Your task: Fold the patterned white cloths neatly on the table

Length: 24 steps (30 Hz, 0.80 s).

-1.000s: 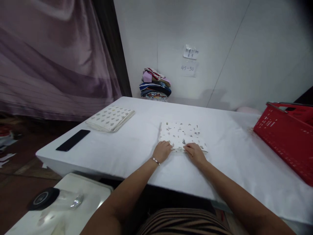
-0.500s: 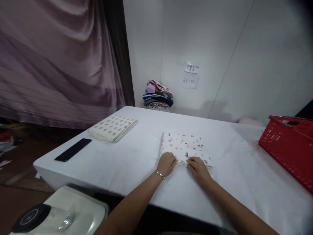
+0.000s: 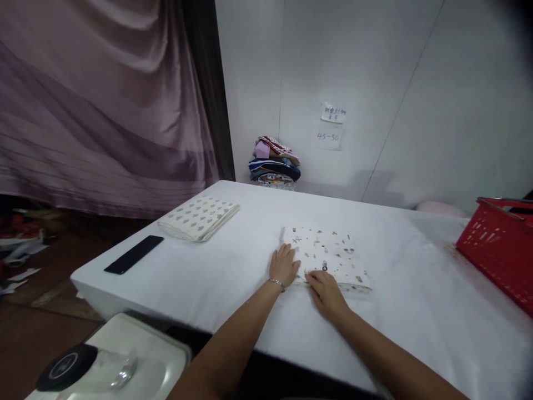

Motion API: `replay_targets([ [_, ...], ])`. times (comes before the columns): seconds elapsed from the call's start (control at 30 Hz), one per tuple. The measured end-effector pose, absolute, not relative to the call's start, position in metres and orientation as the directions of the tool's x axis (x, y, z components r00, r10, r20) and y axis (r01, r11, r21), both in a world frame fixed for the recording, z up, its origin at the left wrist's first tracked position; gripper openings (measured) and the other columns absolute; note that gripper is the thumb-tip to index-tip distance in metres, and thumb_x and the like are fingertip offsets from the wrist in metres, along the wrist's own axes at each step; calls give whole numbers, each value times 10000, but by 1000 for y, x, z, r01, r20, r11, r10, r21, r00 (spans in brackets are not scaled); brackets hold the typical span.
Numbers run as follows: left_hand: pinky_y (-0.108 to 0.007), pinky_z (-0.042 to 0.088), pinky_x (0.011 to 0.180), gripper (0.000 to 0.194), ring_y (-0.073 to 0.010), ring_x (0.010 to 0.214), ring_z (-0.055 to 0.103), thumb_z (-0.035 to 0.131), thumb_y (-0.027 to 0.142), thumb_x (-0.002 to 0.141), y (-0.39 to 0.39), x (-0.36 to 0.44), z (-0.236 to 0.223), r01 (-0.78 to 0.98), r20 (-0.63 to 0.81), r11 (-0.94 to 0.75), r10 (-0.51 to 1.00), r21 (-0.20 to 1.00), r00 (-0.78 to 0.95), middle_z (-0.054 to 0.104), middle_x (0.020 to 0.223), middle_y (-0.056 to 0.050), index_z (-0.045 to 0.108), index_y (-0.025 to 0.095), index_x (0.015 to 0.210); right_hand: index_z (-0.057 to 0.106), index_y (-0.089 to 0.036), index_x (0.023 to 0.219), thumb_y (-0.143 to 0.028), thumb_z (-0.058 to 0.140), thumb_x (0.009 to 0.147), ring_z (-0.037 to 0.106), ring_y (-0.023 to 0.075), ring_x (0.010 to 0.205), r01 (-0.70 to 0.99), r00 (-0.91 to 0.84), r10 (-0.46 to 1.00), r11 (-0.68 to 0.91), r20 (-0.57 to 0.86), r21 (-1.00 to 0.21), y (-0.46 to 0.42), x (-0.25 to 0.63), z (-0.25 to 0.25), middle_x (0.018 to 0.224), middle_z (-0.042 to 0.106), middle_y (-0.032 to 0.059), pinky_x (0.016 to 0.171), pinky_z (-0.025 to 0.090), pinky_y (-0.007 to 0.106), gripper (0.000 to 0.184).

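Note:
A folded white cloth (image 3: pixel 333 253) printed with small scattered motifs lies flat on the white-covered table (image 3: pixel 233 278) in front of me. My left hand (image 3: pixel 284 265) rests on its left edge, fingers spread and lying flat, a bracelet at the wrist. At the front edge, my right hand (image 3: pixel 327 290) has its fingers bent and pinched together on the cloth; the fingertips are partly hidden. Farther left lies a second folded cloth (image 3: pixel 200 216), cream with grey heart-like shapes, touched by neither hand.
A black phone-like slab (image 3: pixel 134 254) lies near the table's left edge. On the right stands a red plastic basket (image 3: pixel 499 244). Behind the table is a stack of folded fabrics (image 3: pixel 275 161). A lidded clear bottle (image 3: pixel 100 369) lies at lower left.
My left hand has moved up along the cloth's left side and its fingers have spread. My right hand has slid left along the front edge. The view has shifted slightly.

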State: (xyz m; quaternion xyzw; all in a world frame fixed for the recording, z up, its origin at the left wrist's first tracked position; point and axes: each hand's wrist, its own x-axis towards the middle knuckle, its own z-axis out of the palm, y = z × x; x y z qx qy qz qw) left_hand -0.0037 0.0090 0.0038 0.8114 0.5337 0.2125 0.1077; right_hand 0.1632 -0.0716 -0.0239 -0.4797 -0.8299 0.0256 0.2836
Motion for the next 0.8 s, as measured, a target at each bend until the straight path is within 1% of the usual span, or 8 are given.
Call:
replay_targets([
  [0.13, -433, 250, 1091, 427, -202, 1389, 173, 342, 336, 905, 11, -5, -5, 857, 130, -360, 933, 368, 336, 281, 1497, -39, 422, 211, 1305, 618, -221, 1086, -95, 454, 782, 533, 213, 974, 749, -371, 850, 511, 373, -421, -65, 167, -8, 1050, 605, 72, 853, 449, 376, 368],
  [0.23, -417, 254, 1094, 441, -193, 1396, 153, 316, 347, 910, 10, -4, -5, 865, 117, -361, 932, 347, 342, 261, 1505, -33, 409, 215, 1320, 641, -214, 1055, -167, 432, 833, 532, 211, 1035, 745, -307, 867, 476, 393, -467, -38, 173, 5, 1094, 606, 83, 910, 437, 377, 308],
  [0.33, -439, 238, 1102, 467, -204, 1400, 139, 310, 364, 906, 9, -3, -5, 879, 112, -350, 937, 323, 332, 253, 1509, -19, 390, 223, 1344, 592, -152, 1173, -230, 430, 864, 442, 233, 1200, 828, -247, 900, 388, 358, -404, 5, 177, 16, 1271, 527, 130, 1028, 336, 393, 358],
  [0.43, -486, 195, 1111, 480, -234, 1404, 107, 319, 385, 897, 10, -3, -7, 893, 130, -342, 940, 293, 317, 257, 1507, -1, 397, 235, 1346, 451, -89, 1321, -333, 441, 883, 253, 280, 1341, 917, -212, 960, 260, 182, -301, 46, 171, 20, 1436, 345, 166, 1077, 235, 431, 501],
  [0.5, -500, 185, 1110, 477, -243, 1403, 107, 318, 385, 896, 10, -3, -9, 895, 133, -340, 940, 289, 314, 260, 1506, -1, 410, 236, 1340, 365, -92, 1377, -445, 392, 905, 166, 289, 1373, 945, -202, 976, 215, 76, -248, 64, 165, 16, 1481, 257, 161, 1083, 187, 464, 590],
  [0.57, -507, 191, 1105, 475, -246, 1400, 120, 316, 381, 897, 10, -4, -11, 891, 128, -341, 940, 300, 317, 263, 1505, -5, 411, 242, 1341, 317, -104, 1403, -508, 306, 922, 123, 270, 1385, 957, -192, 981, 191, 14, -217, 73, 160, 9, 1499, 218, 142, 1091, 139, 473, 627],
  [0.67, -529, 204, 1089, 475, -268, 1391, 145, 324, 384, 896, 11, -4, -11, 886, 119, -335, 942, 320, 313, 268, 1503, -7, 404, 257, 1347, 267, -108, 1428, -522, 232, 932, 85, 247, 1393, 966, -177, 984, 167, -31, -197, 77, 159, -1, 1517, 169, 115, 1102, 87, 459, 646],
  [0.8, -542, 220, 1072, 471, -304, 1358, 221, 343, 391, 891, 10, -3, -12, 887, 109, -315, 949, 337, 296, 275, 1500, -8, 406, 278, 1344, 276, -124, 1423, -551, 229, 922, 85, 254, 1392, 961, -198, 977, 178, -77, -210, 80, 163, -1, 1520, 158, 113, 1092, 99, 469, 660],
])
